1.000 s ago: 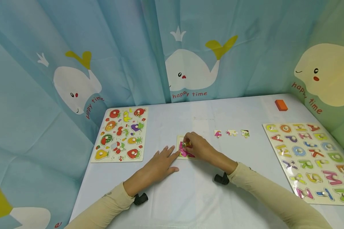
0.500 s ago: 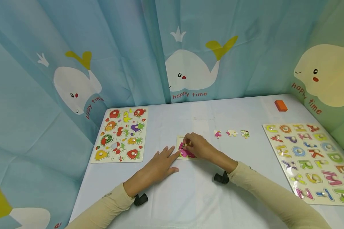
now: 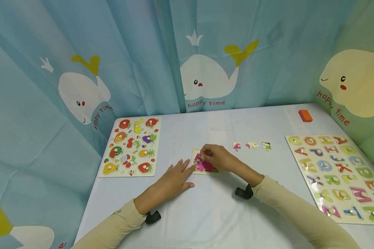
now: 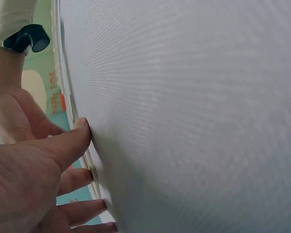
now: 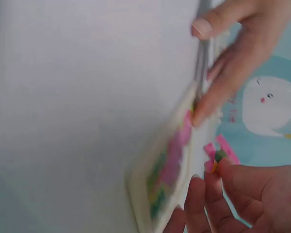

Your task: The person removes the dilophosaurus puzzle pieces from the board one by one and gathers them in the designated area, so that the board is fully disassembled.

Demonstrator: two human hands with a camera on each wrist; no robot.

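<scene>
A small puzzle board (image 3: 206, 167) with a pink picture lies flat in front of the hands. My left hand (image 3: 174, 178) lies with fingers spread, its index fingertip at the board's left edge; the left wrist view shows the same hand (image 4: 29, 179) with straight fingers. Over the board, my right hand (image 3: 220, 159) pinches a pink and green puzzle piece (image 5: 220, 154) between thumb and index finger. The right wrist view shows the piece raised off the board (image 5: 167, 170). Part of the board's upper side is hidden by the right hand in the head view.
Three loose pieces, one pink (image 3: 237, 146), one pale (image 3: 251, 145) and one green (image 3: 266, 146), lie in a row right of the board. A fruit board (image 3: 129, 147) stands left, a letter board (image 3: 336, 176) right, and an orange block (image 3: 305, 116) at the back right.
My right hand has shifted slightly right, uncovering more of the board's lower right corner, with the piece still pinched. My left hand has stayed in place.
</scene>
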